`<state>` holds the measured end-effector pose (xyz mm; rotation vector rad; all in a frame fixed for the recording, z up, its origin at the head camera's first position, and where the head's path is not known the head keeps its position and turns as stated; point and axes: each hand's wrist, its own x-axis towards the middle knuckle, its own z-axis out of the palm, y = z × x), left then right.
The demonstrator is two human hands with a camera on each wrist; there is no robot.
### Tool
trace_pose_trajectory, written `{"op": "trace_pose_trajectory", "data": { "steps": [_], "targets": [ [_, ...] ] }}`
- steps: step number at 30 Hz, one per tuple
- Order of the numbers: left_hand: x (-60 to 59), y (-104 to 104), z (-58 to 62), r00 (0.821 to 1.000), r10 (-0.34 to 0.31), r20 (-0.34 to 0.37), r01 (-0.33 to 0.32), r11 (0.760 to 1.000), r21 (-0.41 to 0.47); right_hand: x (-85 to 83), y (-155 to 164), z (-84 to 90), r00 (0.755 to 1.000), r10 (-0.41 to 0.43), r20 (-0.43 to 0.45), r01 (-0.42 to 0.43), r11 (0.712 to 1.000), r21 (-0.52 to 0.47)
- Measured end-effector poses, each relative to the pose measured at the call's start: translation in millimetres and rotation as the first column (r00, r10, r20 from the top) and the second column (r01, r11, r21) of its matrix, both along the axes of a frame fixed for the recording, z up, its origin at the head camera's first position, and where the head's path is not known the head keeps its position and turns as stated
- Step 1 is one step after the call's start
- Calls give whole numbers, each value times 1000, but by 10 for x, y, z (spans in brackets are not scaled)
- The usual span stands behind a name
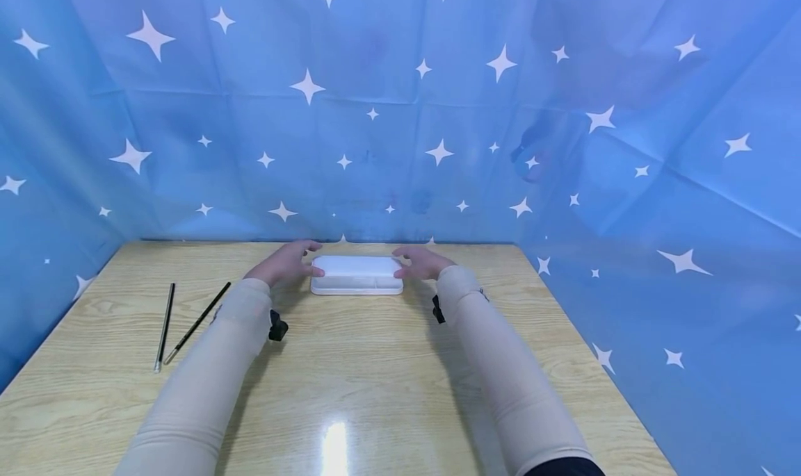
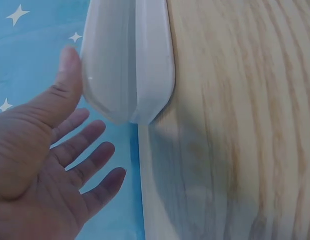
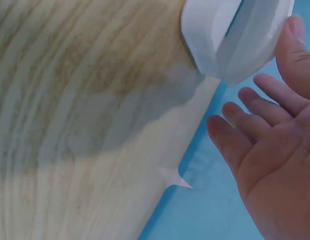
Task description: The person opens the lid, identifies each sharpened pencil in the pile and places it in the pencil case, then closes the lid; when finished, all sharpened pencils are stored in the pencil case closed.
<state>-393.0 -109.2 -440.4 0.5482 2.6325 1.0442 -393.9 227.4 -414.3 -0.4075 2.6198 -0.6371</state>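
A white pencil case (image 1: 353, 289) lies on the table near its far edge, with its lid (image 1: 357, 265) raised along the far side. My left hand (image 1: 289, 263) is at the left end, thumb at the edge of the lid. In the left wrist view the other fingers of that hand (image 2: 54, 150) are spread and loosely extended, apart from the case. At the other end, my right hand (image 1: 423, 262) mirrors it, its thumb against the lid. The right wrist view shows its remaining fingers (image 3: 230, 145) extended below the lid's end.
Two dark, slender pencils (image 1: 165, 326) lie on the left of the wooden table (image 1: 363, 365). A blue curtain (image 1: 375, 128) with white stars hangs behind the table and along its sides. Dark wrist cameras (image 1: 278, 326) show beneath both sleeves.
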Motion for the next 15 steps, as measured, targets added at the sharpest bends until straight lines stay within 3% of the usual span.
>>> {"op": "trace_pose_trajectory", "data": {
  "steps": [7,15],
  "targets": [
    [-19,18,-60,1000,-28,-5,28,999,-46,-16,-43,-128,999,42,-15,-42,999,16],
    [-19,27,-138,999,-37,-11,36,995,-92,-42,-99,-183,996,83,-26,-80,992,100]
  ]
}}
